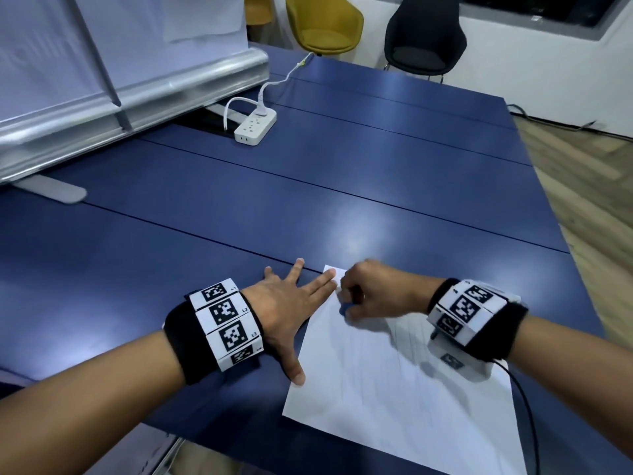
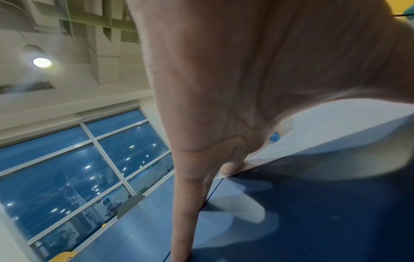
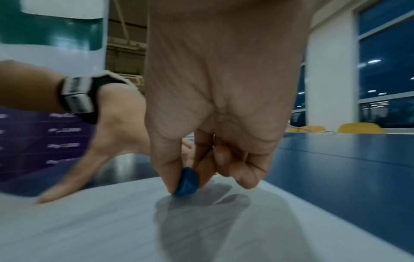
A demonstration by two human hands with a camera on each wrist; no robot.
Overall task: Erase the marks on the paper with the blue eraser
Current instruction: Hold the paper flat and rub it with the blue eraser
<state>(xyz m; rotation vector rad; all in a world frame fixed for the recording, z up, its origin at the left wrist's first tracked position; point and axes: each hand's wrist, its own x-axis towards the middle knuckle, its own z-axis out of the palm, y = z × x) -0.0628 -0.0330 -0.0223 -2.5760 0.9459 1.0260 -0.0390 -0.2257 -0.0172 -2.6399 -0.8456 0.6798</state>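
A white sheet of paper (image 1: 394,389) lies on the blue table near its front edge, with faint pencil lines across it. My right hand (image 1: 363,296) pinches a small blue eraser (image 3: 187,182) between thumb and fingers and presses its lower end onto the paper near the sheet's far left corner. The eraser (image 2: 274,137) shows as a small blue spot in the left wrist view. My left hand (image 1: 291,303) lies flat with fingers spread, its index finger and thumb on the paper's left edge, the other fingers on the table.
A white power strip (image 1: 255,126) with its cable sits far back on the blue table (image 1: 376,173). A folded white board stand (image 1: 120,90) lies at the back left. A yellow chair (image 1: 325,22) and a black chair (image 1: 424,36) stand beyond the far edge.
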